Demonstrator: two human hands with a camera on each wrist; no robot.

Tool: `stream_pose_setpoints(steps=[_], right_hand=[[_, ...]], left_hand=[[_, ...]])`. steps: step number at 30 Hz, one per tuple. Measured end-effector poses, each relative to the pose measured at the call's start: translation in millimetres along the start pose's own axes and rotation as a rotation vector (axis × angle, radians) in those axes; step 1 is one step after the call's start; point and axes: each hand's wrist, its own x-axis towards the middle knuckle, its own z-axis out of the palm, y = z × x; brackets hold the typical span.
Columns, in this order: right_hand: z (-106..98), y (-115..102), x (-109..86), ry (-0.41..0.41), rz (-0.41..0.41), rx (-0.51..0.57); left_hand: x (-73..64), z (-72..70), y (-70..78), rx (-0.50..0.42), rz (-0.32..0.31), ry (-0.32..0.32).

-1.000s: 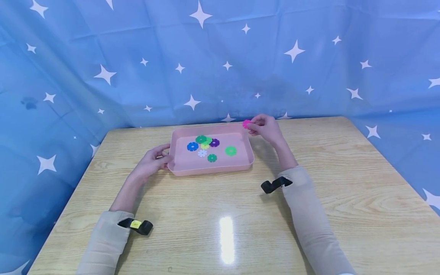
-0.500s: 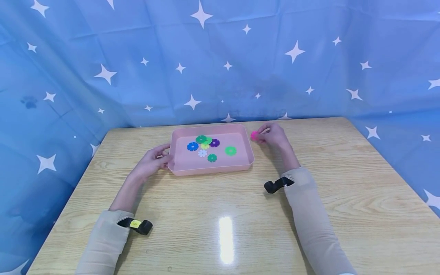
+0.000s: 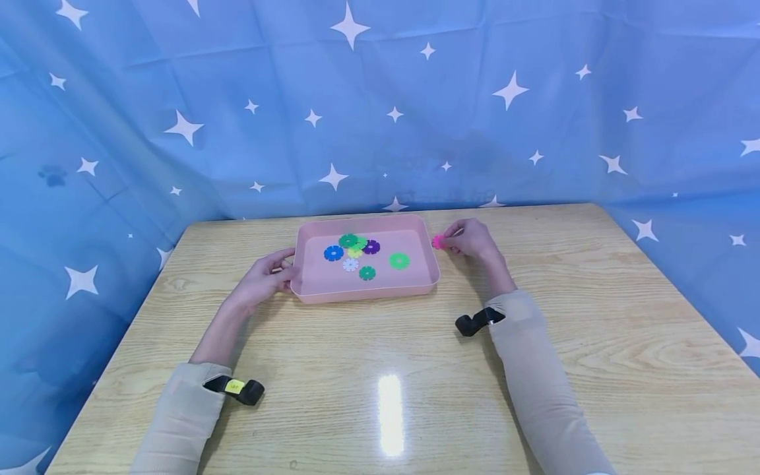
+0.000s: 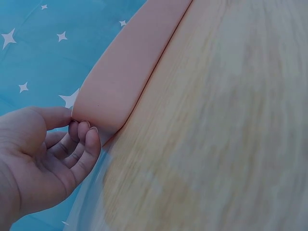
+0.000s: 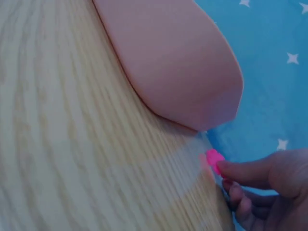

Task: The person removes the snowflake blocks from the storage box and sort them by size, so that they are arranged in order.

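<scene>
A pink tray [image 3: 368, 288] sits toward the back of the table. Its left end is held between the thumb and curled fingers of my left hand [image 3: 268, 275], also seen at the tray's corner in the left wrist view [image 4: 45, 154]. Just outside the tray's right wall, my right hand [image 3: 473, 240] pinches a bright pink notched interlocking disc [image 3: 437, 241] between thumb and fingers. In the right wrist view this disc [image 5: 214, 160] is low, close to the tabletop; whether it touches the wood I cannot tell.
Inside the tray lie several notched discs: a blue disc [image 3: 334, 253], a purple disc [image 3: 371, 247], a white disc [image 3: 350, 264], a light green disc [image 3: 399, 261] and others, some overlapping. A blue star-patterned curtain [image 3: 380, 119] hangs behind the wooden table [image 3: 320, 382].
My right hand has carried the pink disc from the tray's back right corner outward and down, beside the right wall. My left hand and the tray stay where they were.
</scene>
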Motion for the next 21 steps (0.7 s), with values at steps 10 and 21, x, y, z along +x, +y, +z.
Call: stream_pose_setpoints(steps=[10,21], right_hand=[[0.6,0.5,-2.0,0.008,-0.006,0.020],[-5.5,-1.8,-6.1,0.021,-0.010,0.091]], left_hand=[[1.0,1.5,-1.5,-0.017,0.008,0.003],[1.6,2.0,-2.5,-0.028,0.006,0.010]])
